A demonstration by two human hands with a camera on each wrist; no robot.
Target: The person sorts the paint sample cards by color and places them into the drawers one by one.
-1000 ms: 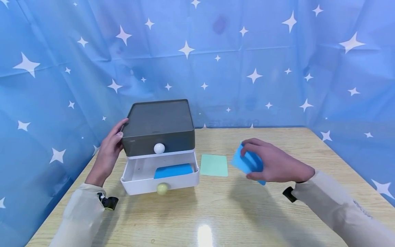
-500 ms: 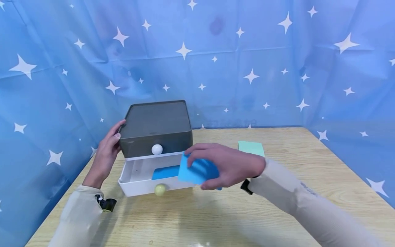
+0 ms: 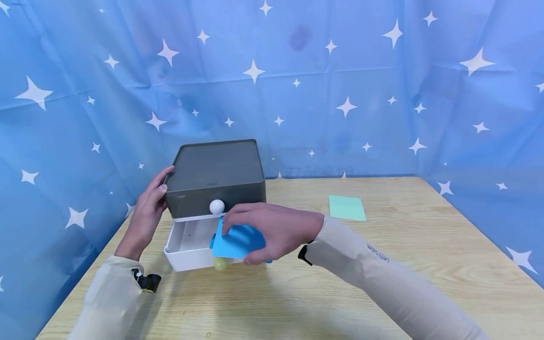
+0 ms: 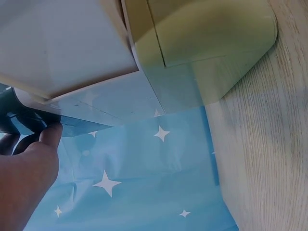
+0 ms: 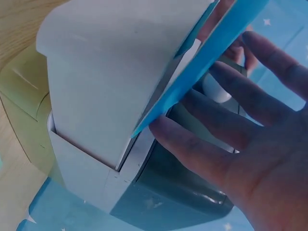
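A: Where is the person's left hand [image 3: 146, 208] in relation to the drawer unit [image 3: 218, 165]?

B: At the unit's left side, fingers extended and touching its dark grey upper part, with the thumb near the front corner; it bears against the unit rather than pinching anything

A: And the right hand [image 3: 272, 229]?

B: In front of the unit's right half, pinching a blue sheet [image 3: 238, 243] between the thumb and the fingers. The sheet hangs tilted before the unit's lower drawer [image 3: 191, 259]; whether it touches the drawer, B cannot tell

A: How does that drawer stand?

B: Pulled out at the unit's front, below the grey part. It is white inside and out, and its pale green knob [image 3: 221, 264] shows just under the held sheet

A: Does anything lie in it?

B: A second blue sheet [image 3: 212, 241], mostly hidden behind the held one, with only a sliver showing at its left edge

A: What else is around the unit?

B: A white knob [image 3: 216, 207] on its grey front, a mint green sheet [image 3: 347, 208] flat on the bench [image 3: 382, 245] well to its right, and a blue star-patterned curtain [image 3: 297, 118] behind it
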